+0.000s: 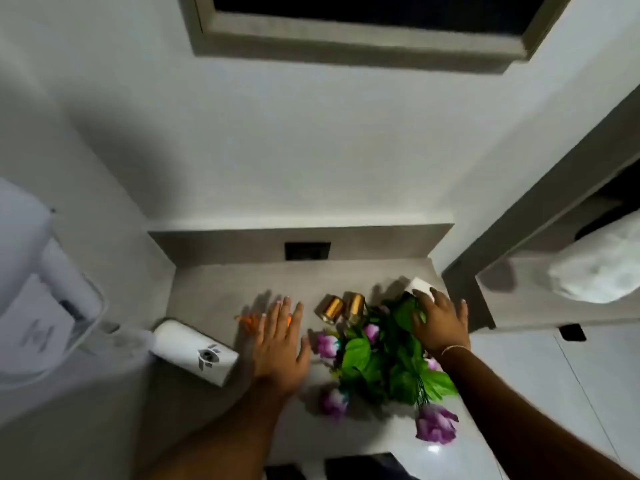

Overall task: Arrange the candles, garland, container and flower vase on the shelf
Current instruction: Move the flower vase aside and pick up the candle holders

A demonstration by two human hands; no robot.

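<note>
On the grey shelf (pixel 214 285) lies a flower vase (pixel 419 286), white and tipped on its side, with green leaves and purple flowers (pixel 374 358) spilling toward me. My right hand (pixel 441 323) rests on the leaves at the vase's mouth, fingers curled around the stems. Two gold candles (pixel 343 308) lie side by side just left of it. My left hand (pixel 280 336) hovers flat with fingers spread over an orange garland (pixel 250 322), most of it hidden under the hand. A white container (pixel 195 351) lies on its side at the left.
A dark rectangular socket (pixel 307 251) sits in the shelf's back wall. A white appliance (pixel 41 299) stands at the far left. On the right, a grey cabinet (pixel 519 237) holds a white bundle (pixel 599 271). A dark window (pixel 367 15) is above.
</note>
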